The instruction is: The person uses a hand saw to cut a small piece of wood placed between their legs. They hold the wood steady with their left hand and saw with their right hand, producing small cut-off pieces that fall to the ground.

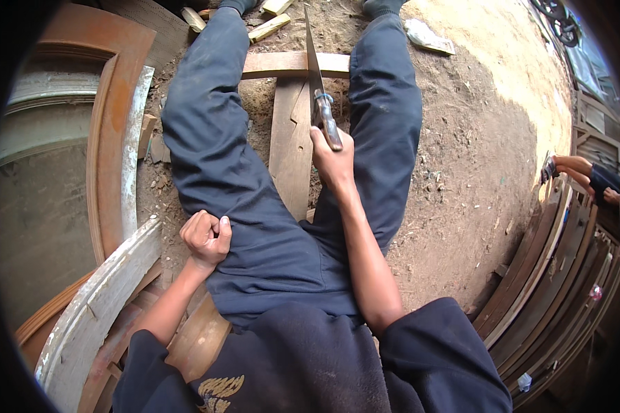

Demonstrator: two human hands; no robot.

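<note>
My right hand grips the dark handle of a handsaw, whose long blade points away from me between my legs. Under the saw a wooden beam lies crosswise between my shins, and the blade overlaps it from this view; whether the teeth touch the wood I cannot tell. A wide plank runs lengthwise from that beam toward my seat. On my left thigh rests my left hand, its fingers curled into a loose fist with nothing seen in it.
Framed wooden panels lean at the left, beside a white-painted board. Several offcuts lie near my feet. Stacked boards stand at the right, with another person's legs beyond them. A white packet lies on the dirt.
</note>
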